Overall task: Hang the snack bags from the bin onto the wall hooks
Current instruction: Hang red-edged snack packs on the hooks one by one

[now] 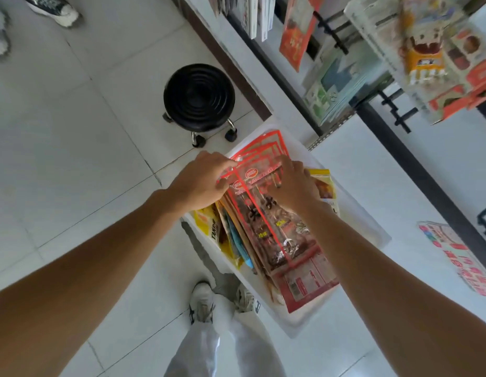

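The red-edged bags [269, 221] are lying fanned in a loose stack inside the white bin [368, 225] at the centre of the frame, overlapping a yellow bag [205, 223] and other packets wedged on edge at the bin's left side. The left hand [201, 180] is pinching the upper left corner of the stack, thumb and curled fingers closing together on the red seam. The right hand [293, 186] is resting on the headers with its fingers bent and tips pressing the film; whether its thumb is gripping underneath I cannot tell. These bags are looking light and floppy: thin clear film with glossy highlights, flat red heat-sealed borders, dark lumpy contents shifting toward the lower half. The slick film is likely sliding sheet on sheet, so several may be lifting at once. The sealed top strip is looking like the stiffest part and the best place to hold, since the hanging hole is presumably sitting there. The black wall hooks [396, 115] are jutting out as thin rigid pegs at the upper right, some already carrying hung packets [424, 58]. A round black stool [199, 96] with a ridged seat is standing on the pale glossy tiled floor [73, 131] above the hands.
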